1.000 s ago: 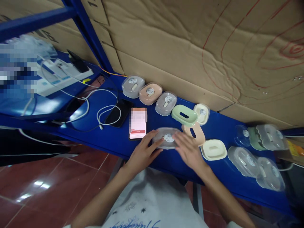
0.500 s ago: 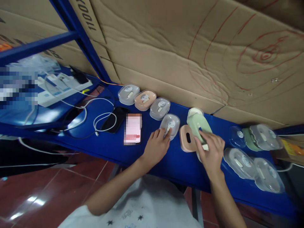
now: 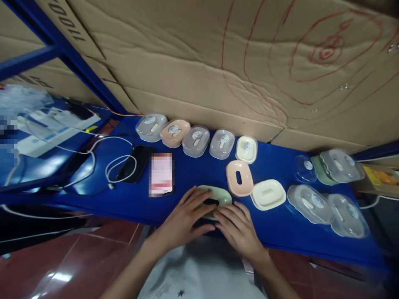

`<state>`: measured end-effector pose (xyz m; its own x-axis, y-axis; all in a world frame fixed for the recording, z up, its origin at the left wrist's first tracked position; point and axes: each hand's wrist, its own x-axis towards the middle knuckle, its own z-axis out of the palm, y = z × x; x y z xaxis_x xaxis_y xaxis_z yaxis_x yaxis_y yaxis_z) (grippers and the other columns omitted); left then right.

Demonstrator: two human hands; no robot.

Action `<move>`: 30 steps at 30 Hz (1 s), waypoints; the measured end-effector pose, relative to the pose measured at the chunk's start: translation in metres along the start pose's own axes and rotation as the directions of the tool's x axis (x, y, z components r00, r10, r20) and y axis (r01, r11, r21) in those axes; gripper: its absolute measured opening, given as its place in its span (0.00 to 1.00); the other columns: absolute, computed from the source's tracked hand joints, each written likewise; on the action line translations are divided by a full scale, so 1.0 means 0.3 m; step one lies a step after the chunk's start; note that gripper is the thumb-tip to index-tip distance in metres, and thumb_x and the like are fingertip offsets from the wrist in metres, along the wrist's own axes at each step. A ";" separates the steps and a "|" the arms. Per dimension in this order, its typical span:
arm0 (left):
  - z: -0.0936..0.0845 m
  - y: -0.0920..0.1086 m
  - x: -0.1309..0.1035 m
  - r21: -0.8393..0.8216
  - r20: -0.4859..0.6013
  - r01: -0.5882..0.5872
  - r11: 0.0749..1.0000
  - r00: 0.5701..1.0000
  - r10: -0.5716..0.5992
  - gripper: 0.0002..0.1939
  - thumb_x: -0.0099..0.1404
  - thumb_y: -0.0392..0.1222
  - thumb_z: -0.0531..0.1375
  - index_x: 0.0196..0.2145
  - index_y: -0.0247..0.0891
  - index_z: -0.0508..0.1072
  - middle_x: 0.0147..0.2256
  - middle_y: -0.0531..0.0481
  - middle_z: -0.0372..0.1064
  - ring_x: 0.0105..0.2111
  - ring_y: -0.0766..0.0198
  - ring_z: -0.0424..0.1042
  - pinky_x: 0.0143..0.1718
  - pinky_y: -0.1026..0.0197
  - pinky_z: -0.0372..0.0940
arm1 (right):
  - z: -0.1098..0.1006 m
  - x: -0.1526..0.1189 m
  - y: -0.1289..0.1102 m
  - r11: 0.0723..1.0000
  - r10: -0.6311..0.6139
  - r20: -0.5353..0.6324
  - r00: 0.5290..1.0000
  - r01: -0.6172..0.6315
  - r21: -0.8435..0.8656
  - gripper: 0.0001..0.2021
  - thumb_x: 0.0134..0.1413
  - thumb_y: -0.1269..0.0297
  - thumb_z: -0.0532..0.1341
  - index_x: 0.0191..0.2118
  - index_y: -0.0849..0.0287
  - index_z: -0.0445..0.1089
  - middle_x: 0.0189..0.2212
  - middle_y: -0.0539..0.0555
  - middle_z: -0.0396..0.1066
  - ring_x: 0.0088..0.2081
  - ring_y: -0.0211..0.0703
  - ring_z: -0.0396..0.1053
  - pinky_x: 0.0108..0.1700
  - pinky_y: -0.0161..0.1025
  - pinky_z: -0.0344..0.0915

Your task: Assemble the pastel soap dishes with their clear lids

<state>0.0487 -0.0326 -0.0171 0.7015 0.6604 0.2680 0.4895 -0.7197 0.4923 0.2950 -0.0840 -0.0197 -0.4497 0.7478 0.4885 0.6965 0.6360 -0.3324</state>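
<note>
Both hands are on a green oval piece with a dark slot (image 3: 222,195) at the front edge of the blue table. My left hand (image 3: 187,216) grips its left side, fingers over the top. My right hand (image 3: 235,224) holds its right end with bent fingers. Just behind lies a peach piece with a slot (image 3: 231,183), and a cream dish (image 3: 268,194) touches its right side. A row of lidded boxes runs along the cardboard: grey (image 3: 151,127), peach (image 3: 175,133), grey (image 3: 196,141), grey (image 3: 222,144) and a cream one (image 3: 246,149).
Clear-lidded boxes (image 3: 310,204) and a green one (image 3: 324,170) stand at the right. A lit phone (image 3: 161,174), a dark phone (image 3: 137,164) and a white cable (image 3: 93,160) lie left. A cardboard wall (image 3: 187,70) rises behind the blue table (image 3: 190,170).
The green piece has moved left to the front edge, and both hands now hold it. My left hand has let go of the grey box, which stands in the back row. The cream dish is uncovered.
</note>
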 end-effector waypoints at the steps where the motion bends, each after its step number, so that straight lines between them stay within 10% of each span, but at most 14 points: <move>1: 0.006 0.002 -0.036 0.048 0.007 0.018 0.999 1.000 -0.018 0.24 0.75 0.52 0.64 0.65 0.46 0.70 0.69 0.42 0.65 0.71 0.47 0.62 0.73 0.34 0.56 | 0.004 0.014 0.026 1.000 0.018 0.014 1.000 -0.018 0.001 0.14 0.76 0.65 0.58 0.60 0.54 0.73 0.53 0.53 0.80 0.58 0.45 0.74 0.69 0.48 0.58; 6: 0.041 -0.022 -0.114 0.217 -0.186 0.202 0.955 0.969 -0.163 0.16 0.78 0.37 0.59 0.61 0.43 0.75 0.65 0.43 0.71 0.67 0.49 0.68 0.73 0.34 0.57 | 0.013 0.050 0.151 0.934 0.303 -0.057 0.951 -0.308 -0.183 0.22 0.75 0.59 0.59 0.69 0.57 0.65 0.64 0.62 0.72 0.68 0.57 0.66 0.69 0.59 0.56; 12: 0.048 -0.080 0.019 0.299 -0.287 0.322 0.898 0.928 -0.237 0.24 0.76 0.31 0.56 0.66 0.43 0.70 0.67 0.40 0.69 0.69 0.45 0.66 0.74 0.28 0.51 | -0.029 -0.013 0.168 0.953 0.270 0.146 0.952 -0.243 -0.179 0.28 0.75 0.74 0.48 0.73 0.46 0.61 0.73 0.55 0.62 0.75 0.51 0.56 0.75 0.62 0.47; 17: 0.042 -0.046 0.136 0.308 -0.124 0.083 0.948 0.991 -0.046 0.34 0.71 0.25 0.55 0.71 0.43 0.64 0.75 0.42 0.55 0.75 0.46 0.53 0.76 0.31 0.44 | -0.088 -0.154 0.190 0.846 0.446 -0.088 0.890 -0.452 -0.283 0.25 0.76 0.65 0.53 0.74 0.52 0.60 0.71 0.62 0.63 0.73 0.59 0.59 0.71 0.64 0.56; 22: 0.081 -0.014 0.180 0.280 -0.091 -0.006 0.960 0.995 0.033 0.15 0.75 0.32 0.59 0.56 0.42 0.76 0.56 0.45 0.77 0.60 0.50 0.73 0.74 0.31 0.47 | -0.074 -0.234 0.125 0.745 0.578 -0.094 0.811 -0.571 -0.346 0.23 0.77 0.56 0.55 0.70 0.51 0.66 0.69 0.63 0.67 0.66 0.64 0.68 0.61 0.63 0.67; 30: 0.129 0.027 0.197 0.128 -0.269 0.011 0.992 0.963 0.024 0.08 0.79 0.37 0.58 0.50 0.40 0.76 0.49 0.46 0.79 0.54 0.55 0.76 0.63 0.47 0.66 | -0.047 -0.159 0.026 0.882 0.463 -0.102 0.880 -0.469 -0.040 0.30 0.76 0.64 0.55 0.77 0.41 0.52 0.77 0.55 0.53 0.74 0.55 0.57 0.66 0.56 0.67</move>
<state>0.1142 -0.0079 -0.0292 0.5475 0.6763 0.4928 0.5598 -0.7337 0.3851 0.3297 -0.1176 -0.0343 -0.0164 0.9334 0.3586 0.8477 0.2032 -0.4900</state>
